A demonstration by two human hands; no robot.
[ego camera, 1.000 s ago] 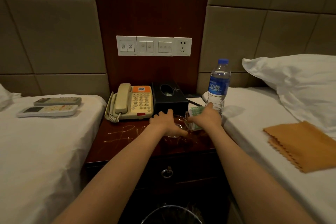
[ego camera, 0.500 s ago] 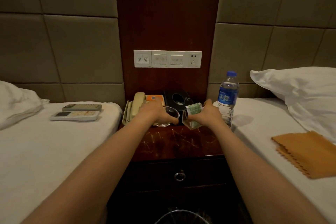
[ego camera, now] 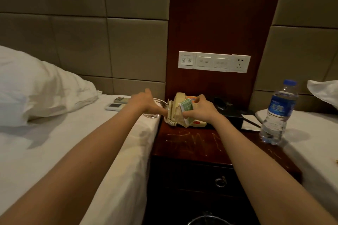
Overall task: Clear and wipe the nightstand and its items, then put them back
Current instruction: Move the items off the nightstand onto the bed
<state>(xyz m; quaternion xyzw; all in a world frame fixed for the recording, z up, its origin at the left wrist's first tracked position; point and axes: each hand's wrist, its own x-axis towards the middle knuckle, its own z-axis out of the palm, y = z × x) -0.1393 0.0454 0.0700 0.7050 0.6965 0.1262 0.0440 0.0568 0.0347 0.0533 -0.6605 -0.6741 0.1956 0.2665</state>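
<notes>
My left hand [ego camera: 144, 101] grips a clear glass ashtray [ego camera: 154, 113] over the near corner of the left bed [ego camera: 76, 144]. My right hand [ego camera: 200, 109] holds a small clear stand with a green card [ego camera: 186, 106] above the beige telephone [ego camera: 175, 113]. The dark wooden nightstand [ego camera: 192, 146] shows pale scribble marks on its top. A black tissue box [ego camera: 224, 107] stands behind the phone, partly hidden by my right hand.
A water bottle [ego camera: 278, 115] stands at the edge of the right bed, beside a notepad with a pen [ego camera: 250, 123]. Two remotes [ego camera: 117, 103] lie on the left bed near a pillow [ego camera: 34, 86]. A bin rim [ego camera: 208, 220] shows below the nightstand drawer.
Both hands moved left, carrying the ashtray from above the nightstand over to the left bed's corner and the card stand over the phone. The view turned left; the orange cloth left the frame.
</notes>
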